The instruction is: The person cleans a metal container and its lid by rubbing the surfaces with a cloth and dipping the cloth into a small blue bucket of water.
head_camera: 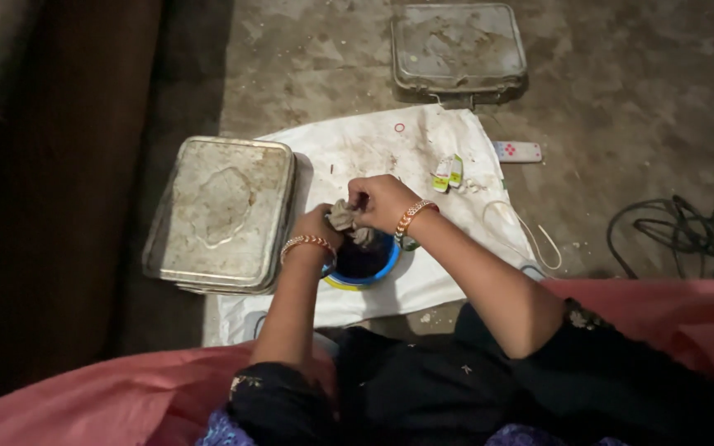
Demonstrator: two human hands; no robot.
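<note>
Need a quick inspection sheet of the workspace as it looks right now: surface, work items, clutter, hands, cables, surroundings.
Surface: white sheet spread on dusty floor.
Job's things: grey lump over blue bowl.
Clutter: green-white packet, red ring, white remote.
Grips: left hand and right hand both pinch the lump.
Cables: white cord, dark cable.
Surroundings: two metal tins.
</note>
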